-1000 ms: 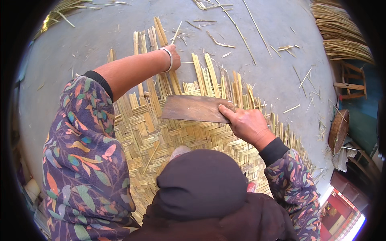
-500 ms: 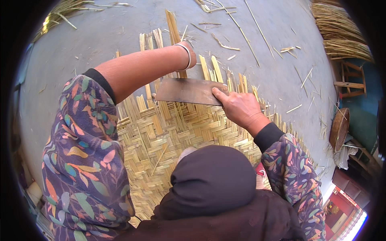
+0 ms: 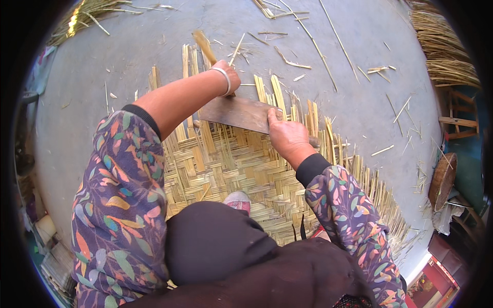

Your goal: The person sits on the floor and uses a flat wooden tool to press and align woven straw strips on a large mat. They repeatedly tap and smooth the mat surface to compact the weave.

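Woven bamboo mat [image 3: 231, 169] lies flat on the grey concrete floor [image 3: 359, 102], its loose strip ends fanning out past the finished weave. Across its far edge rests a flat brown wooden board [image 3: 233, 113]. The left hand [image 3: 226, 74] is clenched around an upright bamboo strip [image 3: 205, 46] just behind the board. The right hand [image 3: 287, 136] presses down on the board's near end, fingers curled over its edge. Bamboo scraps [image 3: 292, 64] litter the floor; bundled strips [image 3: 447, 51] lie far right.
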Available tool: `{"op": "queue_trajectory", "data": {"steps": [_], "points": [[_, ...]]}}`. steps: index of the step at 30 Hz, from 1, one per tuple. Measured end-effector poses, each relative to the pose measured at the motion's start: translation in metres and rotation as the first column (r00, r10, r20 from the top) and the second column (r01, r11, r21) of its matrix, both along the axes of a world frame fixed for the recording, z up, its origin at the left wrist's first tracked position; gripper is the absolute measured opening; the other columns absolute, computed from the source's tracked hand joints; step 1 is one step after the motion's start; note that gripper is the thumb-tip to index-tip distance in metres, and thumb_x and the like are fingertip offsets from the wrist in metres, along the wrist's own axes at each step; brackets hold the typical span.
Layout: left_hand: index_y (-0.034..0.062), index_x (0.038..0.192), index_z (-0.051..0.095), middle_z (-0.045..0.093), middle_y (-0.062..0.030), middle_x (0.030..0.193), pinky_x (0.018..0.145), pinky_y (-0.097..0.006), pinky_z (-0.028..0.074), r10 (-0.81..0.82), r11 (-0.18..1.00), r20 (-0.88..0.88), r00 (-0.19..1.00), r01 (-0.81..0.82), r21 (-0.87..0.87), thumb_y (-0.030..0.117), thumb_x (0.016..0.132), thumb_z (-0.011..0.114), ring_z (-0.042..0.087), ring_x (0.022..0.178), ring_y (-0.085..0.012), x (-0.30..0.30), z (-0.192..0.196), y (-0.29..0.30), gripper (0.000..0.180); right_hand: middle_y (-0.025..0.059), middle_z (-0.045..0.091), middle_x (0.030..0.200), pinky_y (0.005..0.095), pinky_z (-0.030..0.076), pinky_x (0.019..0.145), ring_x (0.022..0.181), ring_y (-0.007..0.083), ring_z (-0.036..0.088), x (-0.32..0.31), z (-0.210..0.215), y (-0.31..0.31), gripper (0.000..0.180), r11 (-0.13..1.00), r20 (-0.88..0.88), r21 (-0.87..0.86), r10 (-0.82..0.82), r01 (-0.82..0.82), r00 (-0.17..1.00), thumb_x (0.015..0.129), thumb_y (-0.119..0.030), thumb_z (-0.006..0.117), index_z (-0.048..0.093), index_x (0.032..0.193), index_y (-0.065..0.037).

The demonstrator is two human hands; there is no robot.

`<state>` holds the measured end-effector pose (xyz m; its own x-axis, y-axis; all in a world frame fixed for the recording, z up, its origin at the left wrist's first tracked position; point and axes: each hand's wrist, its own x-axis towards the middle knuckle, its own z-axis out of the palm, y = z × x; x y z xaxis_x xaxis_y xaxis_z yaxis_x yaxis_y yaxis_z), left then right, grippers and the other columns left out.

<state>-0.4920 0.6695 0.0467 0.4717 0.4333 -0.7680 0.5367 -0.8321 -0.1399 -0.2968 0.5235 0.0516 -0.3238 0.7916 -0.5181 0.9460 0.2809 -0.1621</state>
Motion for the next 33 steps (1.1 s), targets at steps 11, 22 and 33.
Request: {"op": "queue_trajectory", "data": {"steps": [11, 22, 33], "points": [[0.0095, 0.104, 0.066, 0.069, -0.0186, 0.095, 0.081, -0.047, 0.052, 0.426, 0.905, 0.480, 0.767, -0.347, -0.248, 0.050, 0.099, 0.041, 0.065, 0.085, -0.0381, 0.080, 0.085, -0.010, 0.048, 0.0159, 0.074, 0.090, 0.0427, 0.057, 0.069, 0.081, 0.0310, 0.073, -0.005, -0.013, -0.003, 0.051, 0.998, -0.046, -0.049, -0.050, 0.048, 0.998, 0.093, -0.013, 0.045, 0.040, 0.141, 0.002], [0.0063, 0.134, 0.055, 0.061, -0.0170, 0.130, 0.096, -0.043, 0.051, 0.252, 0.734, 0.696, 0.673, -0.601, 0.316, 0.042, 0.093, 0.063, 0.061, 0.117, -0.0277, -0.072, 0.041, 0.012, 0.056, 0.0186, 0.069, 0.082, 0.0494, 0.053, 0.068, 0.078, 0.0379, 0.068, 0.071, 0.047, -0.032, 0.031, 0.966, -0.332, -0.225, 0.044, -0.125, 0.942, 0.087, -0.014, 0.052, 0.062, 0.117, -0.011], [-0.0018, 0.105, 0.062, 0.068, -0.0079, 0.080, 0.051, -0.028, 0.049, 0.977, -0.126, 0.124, -0.174, -0.937, -0.325, 0.045, 0.087, 0.071, 0.066, 0.064, -0.0146, -0.095, -0.011, -0.081, 0.051, 0.0191, 0.070, 0.088, 0.0486, 0.053, 0.074, 0.085, 0.0381, 0.068, 0.102, 0.026, -0.012, 0.033, 0.889, -0.411, -0.380, 0.087, -0.257, 0.908, 0.083, -0.015, 0.056, 0.067, 0.114, -0.011]]}}
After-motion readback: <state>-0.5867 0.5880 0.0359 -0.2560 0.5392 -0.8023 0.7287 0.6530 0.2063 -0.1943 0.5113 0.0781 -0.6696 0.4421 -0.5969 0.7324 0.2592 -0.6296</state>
